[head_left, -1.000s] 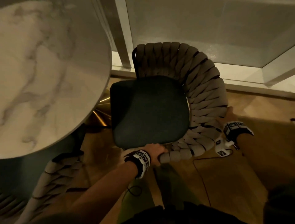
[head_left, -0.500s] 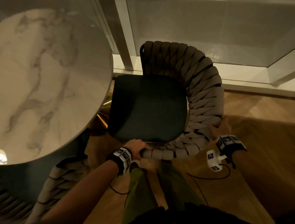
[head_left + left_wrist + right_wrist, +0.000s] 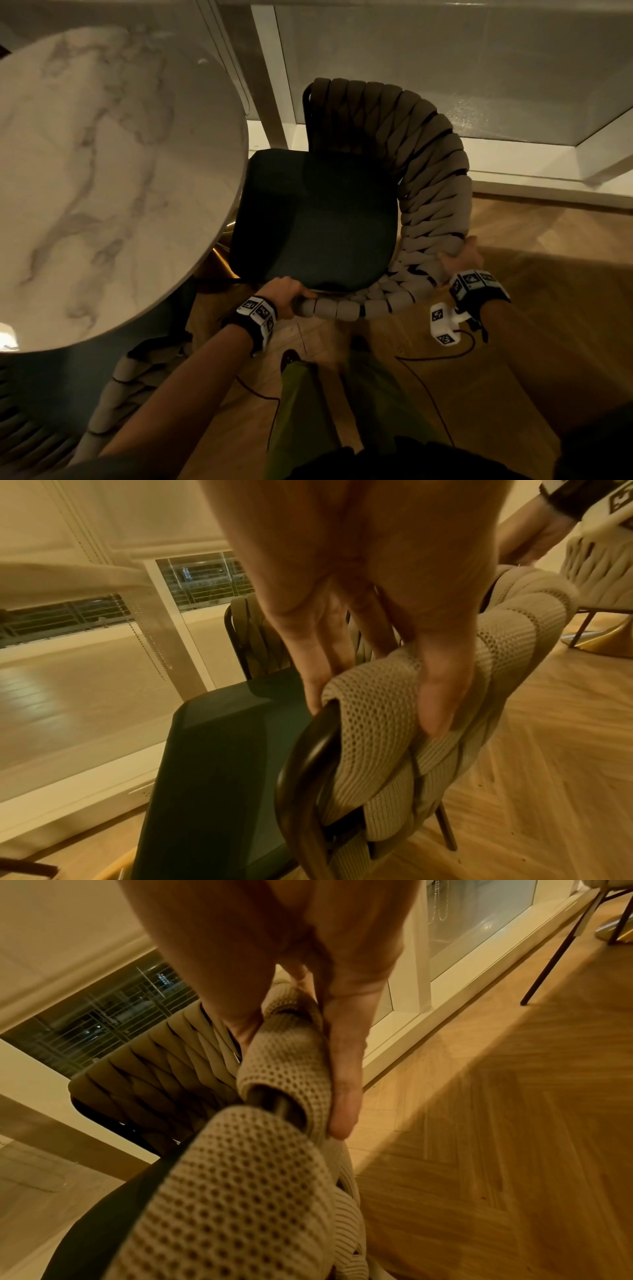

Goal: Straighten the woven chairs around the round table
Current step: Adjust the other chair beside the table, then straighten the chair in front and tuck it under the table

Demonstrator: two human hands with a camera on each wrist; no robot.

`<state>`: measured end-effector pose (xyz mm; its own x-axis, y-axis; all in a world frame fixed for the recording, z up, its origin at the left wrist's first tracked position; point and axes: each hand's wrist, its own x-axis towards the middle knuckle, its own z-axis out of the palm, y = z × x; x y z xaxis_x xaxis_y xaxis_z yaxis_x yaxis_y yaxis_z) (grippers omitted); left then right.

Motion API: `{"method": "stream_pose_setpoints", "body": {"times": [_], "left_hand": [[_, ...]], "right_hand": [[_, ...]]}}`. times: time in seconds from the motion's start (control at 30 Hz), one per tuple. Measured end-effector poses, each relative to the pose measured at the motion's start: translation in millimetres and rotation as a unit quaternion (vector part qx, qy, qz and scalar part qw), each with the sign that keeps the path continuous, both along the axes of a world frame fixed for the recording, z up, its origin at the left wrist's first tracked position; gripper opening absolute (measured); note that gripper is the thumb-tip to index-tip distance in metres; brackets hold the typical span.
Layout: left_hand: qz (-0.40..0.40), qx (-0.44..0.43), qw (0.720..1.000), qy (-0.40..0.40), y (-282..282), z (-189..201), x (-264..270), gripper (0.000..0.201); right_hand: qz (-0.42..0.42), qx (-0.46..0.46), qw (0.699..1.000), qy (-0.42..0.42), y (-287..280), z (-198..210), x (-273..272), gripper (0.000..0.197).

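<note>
A woven chair (image 3: 435, 192) with a curved beige strap back and a dark green seat (image 3: 315, 219) stands at the right edge of the round marble table (image 3: 102, 178). The seat's left edge reaches under the tabletop's rim. My left hand (image 3: 286, 291) grips the near end of the woven back rail (image 3: 377, 696), fingers over the top and thumb on the outer side. My right hand (image 3: 460, 255) grips the woven rim (image 3: 284, 1064) further round the back, thumb along the outside.
A second woven chair (image 3: 126, 387) is tucked under the table at the lower left. A low white window sill and frame (image 3: 534, 181) run close behind the held chair. Wood floor (image 3: 548, 308) lies open to the right; another chair's legs (image 3: 561, 950) stand farther off.
The chair has slid left toward the table, its seat edge now reaching under the rim. Both hands kept their grip and moved left with it.
</note>
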<state>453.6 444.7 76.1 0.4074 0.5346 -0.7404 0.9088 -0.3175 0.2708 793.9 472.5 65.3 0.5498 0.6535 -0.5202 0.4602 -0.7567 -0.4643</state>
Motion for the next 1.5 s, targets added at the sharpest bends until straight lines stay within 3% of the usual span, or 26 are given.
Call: {"method": "stream_pose_setpoints", "body": {"times": [0.37, 0.53, 0.7, 0.83, 0.93, 1.0, 1.07, 1.13, 1.3, 1.4, 1.5], "left_hand": [[0.036, -0.007, 0.999, 0.003, -27, -12, 14, 0.052], [0.119, 0.004, 0.992, -0.031, -40, -13, 11, 0.054], [0.252, 0.054, 0.960, -0.106, -76, -13, -3, 0.066], [0.270, 0.076, 0.954, -0.109, -110, -6, -18, 0.084], [0.307, 0.064, 0.943, -0.111, -144, 5, -42, 0.083], [0.348, 0.081, 0.927, -0.112, -177, 8, -70, 0.077], [0.405, 0.116, 0.898, -0.122, -217, 10, -108, 0.069], [0.447, 0.140, 0.876, -0.114, -265, 12, -154, 0.060], [0.514, 0.136, 0.846, -0.041, -394, 11, -275, 0.058], [0.557, 0.133, 0.819, -0.020, -462, 11, -340, 0.052], [0.596, 0.136, 0.791, 0.005, -514, 12, -398, 0.047]], "right_hand": [[-0.023, -0.011, 1.000, -0.003, -29, -6, 20, 0.057], [0.001, -0.010, 1.000, -0.009, -32, 3, 16, 0.056], [-0.001, -0.027, 1.000, 0.013, -42, 6, 10, 0.067], [-0.010, -0.027, 0.999, 0.045, -53, 17, -5, 0.079], [0.100, -0.070, 0.992, -0.036, -73, 19, -26, 0.077], [0.240, -0.113, 0.957, -0.120, -96, 14, -48, 0.079], [0.329, -0.151, 0.922, -0.141, -122, 11, -77, 0.091], [0.333, -0.156, 0.921, -0.127, -147, 13, -117, 0.095], [0.157, -0.083, 0.983, -0.042, -202, 17, -252, 0.071], [0.163, -0.018, 0.986, 0.040, -231, 24, -347, 0.075], [0.195, -0.032, 0.976, 0.094, -257, 14, -440, 0.066]]}}
